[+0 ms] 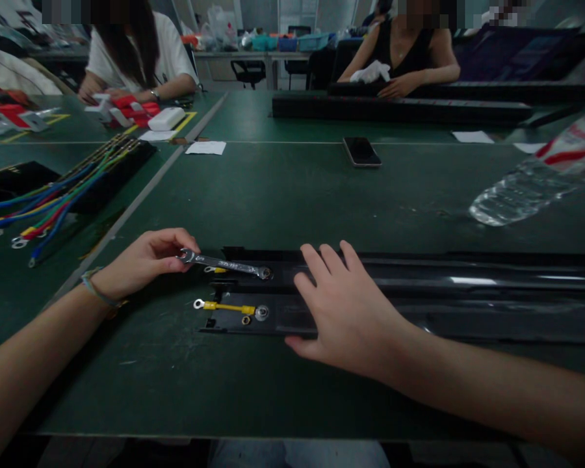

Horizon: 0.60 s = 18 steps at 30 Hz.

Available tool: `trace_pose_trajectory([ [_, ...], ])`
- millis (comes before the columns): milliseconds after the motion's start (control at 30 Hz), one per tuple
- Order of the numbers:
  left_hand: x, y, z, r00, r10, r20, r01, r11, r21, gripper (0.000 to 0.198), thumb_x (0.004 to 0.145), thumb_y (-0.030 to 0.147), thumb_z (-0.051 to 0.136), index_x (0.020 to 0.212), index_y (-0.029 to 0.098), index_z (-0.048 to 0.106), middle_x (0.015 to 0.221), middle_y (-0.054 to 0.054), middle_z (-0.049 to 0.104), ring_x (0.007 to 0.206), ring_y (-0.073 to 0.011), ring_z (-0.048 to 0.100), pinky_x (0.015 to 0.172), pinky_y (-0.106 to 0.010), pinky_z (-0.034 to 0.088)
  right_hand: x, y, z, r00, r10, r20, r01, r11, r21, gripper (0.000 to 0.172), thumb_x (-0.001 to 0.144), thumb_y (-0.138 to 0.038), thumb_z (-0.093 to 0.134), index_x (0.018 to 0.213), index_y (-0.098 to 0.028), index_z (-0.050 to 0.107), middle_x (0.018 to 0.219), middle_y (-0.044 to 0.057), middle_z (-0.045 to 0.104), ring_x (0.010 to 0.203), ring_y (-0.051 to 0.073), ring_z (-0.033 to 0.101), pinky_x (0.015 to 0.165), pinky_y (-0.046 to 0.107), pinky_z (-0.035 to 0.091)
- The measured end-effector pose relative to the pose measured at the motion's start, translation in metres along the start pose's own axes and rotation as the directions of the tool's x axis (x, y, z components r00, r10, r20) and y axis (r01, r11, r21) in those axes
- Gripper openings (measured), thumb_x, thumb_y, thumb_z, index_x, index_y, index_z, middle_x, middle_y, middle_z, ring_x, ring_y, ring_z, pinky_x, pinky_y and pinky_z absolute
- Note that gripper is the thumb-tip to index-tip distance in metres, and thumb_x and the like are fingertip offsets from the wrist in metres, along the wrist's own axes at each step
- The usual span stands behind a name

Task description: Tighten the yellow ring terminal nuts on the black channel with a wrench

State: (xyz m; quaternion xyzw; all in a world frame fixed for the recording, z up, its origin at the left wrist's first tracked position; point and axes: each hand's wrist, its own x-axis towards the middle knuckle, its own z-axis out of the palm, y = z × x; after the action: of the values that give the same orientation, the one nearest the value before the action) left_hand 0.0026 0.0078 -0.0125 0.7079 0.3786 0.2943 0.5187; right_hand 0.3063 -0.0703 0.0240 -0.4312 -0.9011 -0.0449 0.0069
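My left hand (149,263) pinches the open end of a combination wrench (224,263). The wrench's ring end sits over a fastener on the farther of two long black channels (419,276). Spread across the nearer channel (295,318) is my right hand (344,305), its fingers apart and holding nothing. Near that channel's left end lies a short yellow wire (231,307) with ring terminals, one beside a round bolt head or washer (262,313). A small brass-coloured nut (246,320) rests just below it. Another yellow-sleeved terminal (216,269) shows partly under the wrench.
A bundle of coloured wires (73,188) lies at left. Farther back are a phone (362,151), a paper slip (205,148) and a long black bar (400,110). A water bottle (531,175) is at right. Two people sit across the green table (273,188).
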Motion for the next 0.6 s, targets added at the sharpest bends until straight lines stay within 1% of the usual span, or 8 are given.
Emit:
trace_pose_trajectory([
  [167, 0.0017, -0.0020, 0.0003, 0.997, -0.034, -0.070, 0.036, 0.999, 0.020, 0.015, 0.071, 0.020, 0.061, 0.085, 0.017, 0.058, 0.066, 0.001, 0.052, 0.056, -0.0095, 0.045, 0.053, -0.021, 0.036, -0.0003, -0.0002, -0.0002, 1.000, 0.007, -0.001, -0.007, 1.000, 0.001, 0.063, 0.068, -0.061, 0.041, 0.102, -0.009, 0.055, 0.128, 0.025, 0.037, 0.115, 0.039, 0.033, 0.093, 0.056, 0.019],
  [333, 0.0018, -0.0012, 0.0011, 0.994, -0.022, -0.107, 0.027, 0.999, 0.042, 0.013, 0.073, 0.020, 0.059, 0.085, 0.015, 0.059, 0.061, 0.001, 0.051, 0.055, -0.0093, 0.045, 0.052, -0.021, 0.035, -0.0008, 0.0001, -0.0004, 1.000, 0.006, -0.001, -0.006, 1.000, 0.004, 0.063, 0.068, -0.061, 0.041, 0.101, -0.009, 0.056, 0.127, 0.025, 0.038, 0.115, 0.039, 0.033, 0.093, 0.056, 0.019],
  [500, 0.0021, -0.0004, 0.0009, 0.994, -0.021, -0.106, 0.026, 0.999, 0.039, 0.013, 0.073, 0.021, 0.059, 0.086, 0.017, 0.059, 0.060, 0.002, 0.051, 0.054, -0.0086, 0.045, 0.051, -0.020, 0.034, -0.0001, -0.0001, 0.0003, 1.000, 0.004, 0.001, -0.004, 1.000, 0.001, 0.064, 0.068, -0.062, 0.041, 0.102, -0.009, 0.056, 0.128, 0.025, 0.037, 0.115, 0.039, 0.033, 0.093, 0.056, 0.019],
  [600, 0.0018, -0.0018, -0.0005, 0.995, -0.032, -0.092, 0.034, 0.999, 0.019, 0.014, 0.072, 0.021, 0.061, 0.085, 0.017, 0.060, 0.063, 0.002, 0.052, 0.056, -0.0090, 0.045, 0.052, -0.020, 0.034, 0.0002, -0.0003, 0.0006, 1.000, 0.005, -0.002, -0.005, 1.000, -0.008, 0.064, 0.068, -0.062, 0.040, 0.101, -0.010, 0.056, 0.128, 0.025, 0.037, 0.115, 0.039, 0.033, 0.093, 0.056, 0.019],
])
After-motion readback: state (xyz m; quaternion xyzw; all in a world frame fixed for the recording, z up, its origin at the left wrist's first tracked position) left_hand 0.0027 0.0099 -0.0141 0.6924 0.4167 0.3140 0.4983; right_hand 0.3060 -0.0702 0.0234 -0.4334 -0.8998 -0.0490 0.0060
